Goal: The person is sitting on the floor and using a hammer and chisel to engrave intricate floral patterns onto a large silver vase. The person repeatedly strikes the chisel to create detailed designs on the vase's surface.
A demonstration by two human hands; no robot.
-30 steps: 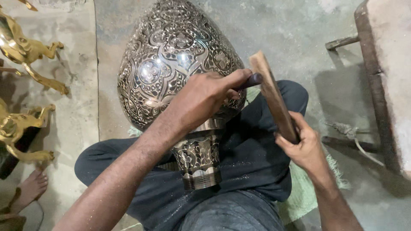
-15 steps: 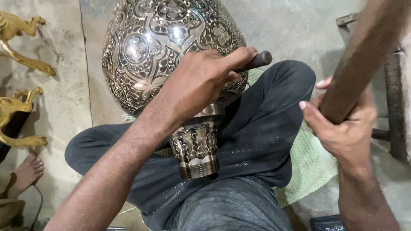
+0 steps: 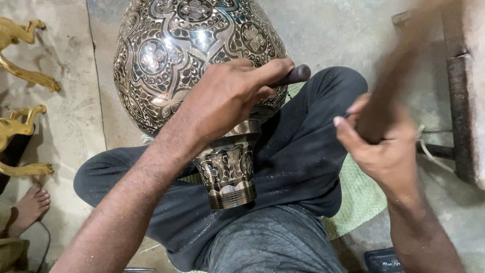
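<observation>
Engraved metal vase (image 3: pixel 187 55), floral patterned, lying across lap; left hand (image 3: pixel 227 98) gripping dark chisel (image 3: pixel 295 75), right hand (image 3: pixel 384 146) clutching blurred wooden mallet (image 3: pixel 399 76).

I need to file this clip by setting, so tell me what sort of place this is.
Probably a metal-engraving workshop where the work is done sitting on the floor. A large engraved vase rests on the person's lap, the left hand presses a chisel to it, and golden metal figures lie on the bare concrete floor.
</observation>
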